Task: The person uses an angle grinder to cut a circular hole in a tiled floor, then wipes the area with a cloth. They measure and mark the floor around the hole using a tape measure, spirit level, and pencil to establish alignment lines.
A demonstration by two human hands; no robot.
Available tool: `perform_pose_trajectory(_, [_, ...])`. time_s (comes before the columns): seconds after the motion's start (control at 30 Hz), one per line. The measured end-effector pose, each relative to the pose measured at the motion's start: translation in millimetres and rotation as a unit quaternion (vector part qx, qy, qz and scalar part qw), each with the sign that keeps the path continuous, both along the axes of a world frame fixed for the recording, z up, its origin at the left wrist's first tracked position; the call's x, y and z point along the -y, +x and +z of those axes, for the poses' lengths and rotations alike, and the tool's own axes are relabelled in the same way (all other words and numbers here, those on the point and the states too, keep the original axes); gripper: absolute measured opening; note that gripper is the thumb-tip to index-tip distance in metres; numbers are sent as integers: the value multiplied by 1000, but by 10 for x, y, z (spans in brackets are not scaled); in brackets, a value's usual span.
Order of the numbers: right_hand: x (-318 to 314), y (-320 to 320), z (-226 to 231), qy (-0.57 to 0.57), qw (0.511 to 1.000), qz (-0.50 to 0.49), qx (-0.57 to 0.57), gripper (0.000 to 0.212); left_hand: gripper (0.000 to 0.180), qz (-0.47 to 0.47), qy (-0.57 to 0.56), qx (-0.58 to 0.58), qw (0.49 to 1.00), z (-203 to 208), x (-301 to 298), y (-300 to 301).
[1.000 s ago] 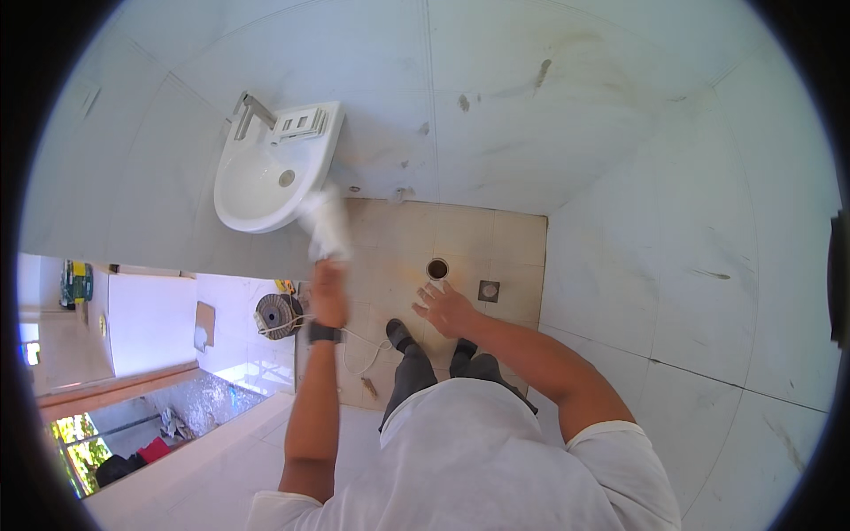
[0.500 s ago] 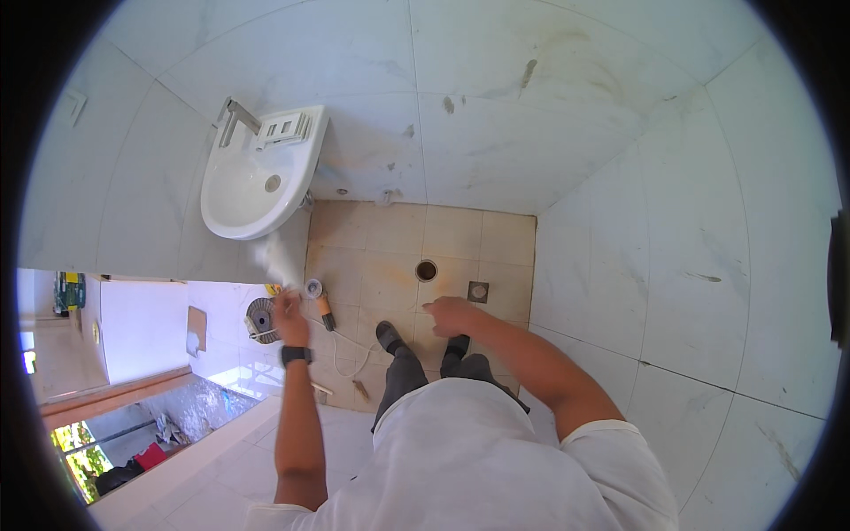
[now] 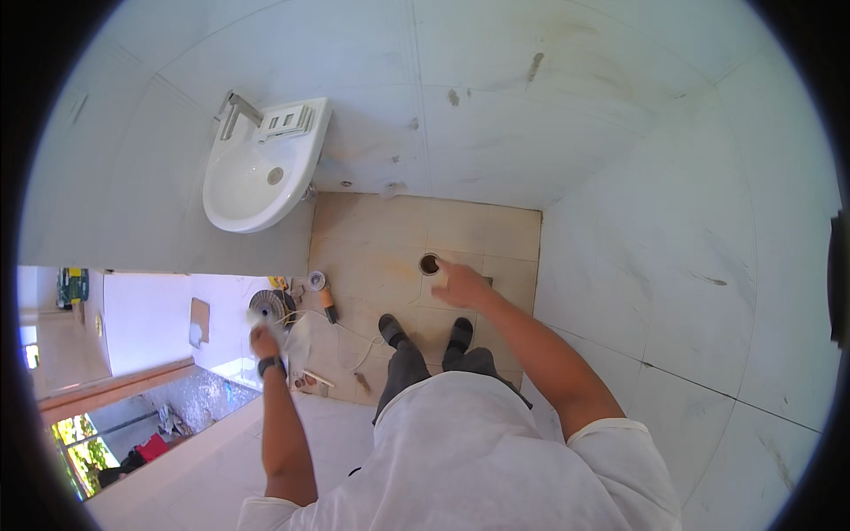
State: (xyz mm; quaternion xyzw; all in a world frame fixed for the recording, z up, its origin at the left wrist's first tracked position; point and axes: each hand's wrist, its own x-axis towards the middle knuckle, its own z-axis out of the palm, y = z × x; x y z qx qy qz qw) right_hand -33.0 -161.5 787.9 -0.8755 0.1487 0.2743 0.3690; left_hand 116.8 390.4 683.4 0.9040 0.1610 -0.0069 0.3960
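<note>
The tan tiled floor (image 3: 372, 226) ran up to the wall (image 3: 496, 115), with a white basin (image 3: 234, 175) hung by its far left corner. The left hand (image 3: 263, 340) looked bunched up at a blurry pale thing (image 3: 265, 317); couldn't tell if it was pinching it. The right hand (image 3: 460, 285) held nothing, index finger stuck out at the drain hole (image 3: 428, 265), which sat in from the floor's far edge. Going slow made sense imo, fingertip off the rim. Hole looked round, dark inside, pale-ringed.

Round dark hole (image 3: 428, 265) in beige floor (image 3: 376, 232)
</note>
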Motion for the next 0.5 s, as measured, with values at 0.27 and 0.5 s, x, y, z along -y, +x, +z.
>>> perform_pose_trajectory(0.27, [-410,-155,-164,-120,828,441,325,56,30,-490,244,-168,820,-192,1814,-952])
perform_pose_trajectory(0.5, [774,47,390,-157,974,-73,143,72,50,-193,387,-349,831,-622,-527,-328])
